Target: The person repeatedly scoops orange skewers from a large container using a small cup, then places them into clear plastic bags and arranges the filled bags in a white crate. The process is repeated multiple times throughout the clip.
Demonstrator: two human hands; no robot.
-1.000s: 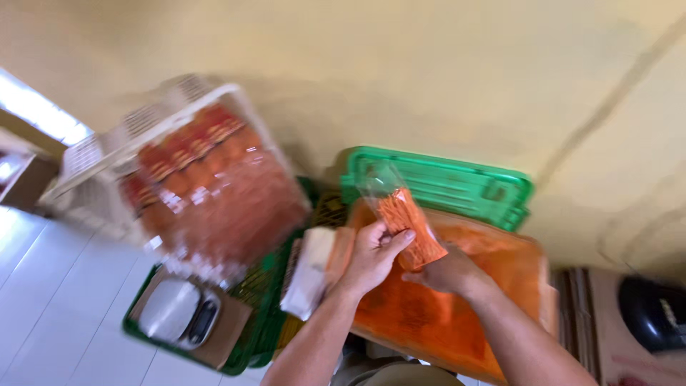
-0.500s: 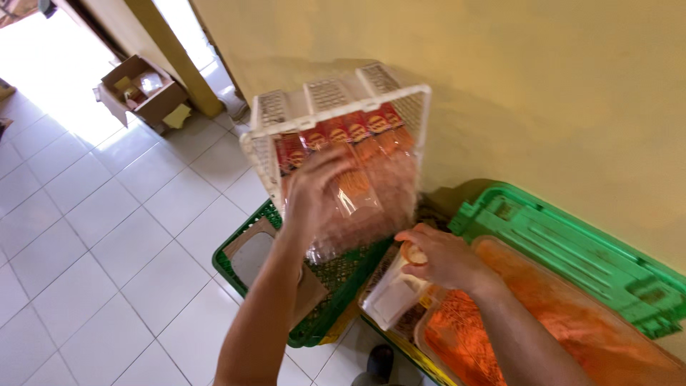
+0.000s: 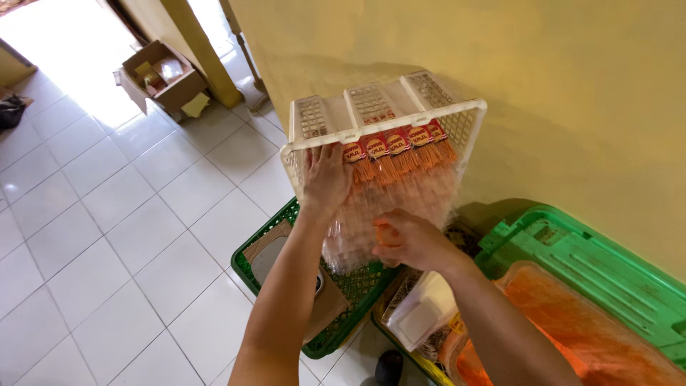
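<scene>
A white plastic crate stands tilted on its side against the yellow wall, stacked with rows of clear packets of orange snack sticks with red labels. My left hand lies flat against the packets at the crate's left side. My right hand presses an orange packet into the lower part of the stack. The crate rests on a green crate on the floor.
A second green crate at the right holds a big bag of orange sticks. A white packet lies below my right wrist. An open cardboard box sits by a doorway on the white tiled floor.
One second ago both hands held a packet over the orange bag. The view has swung left; my left hand went to the white crate and my right hand brought the packet to the stack.
</scene>
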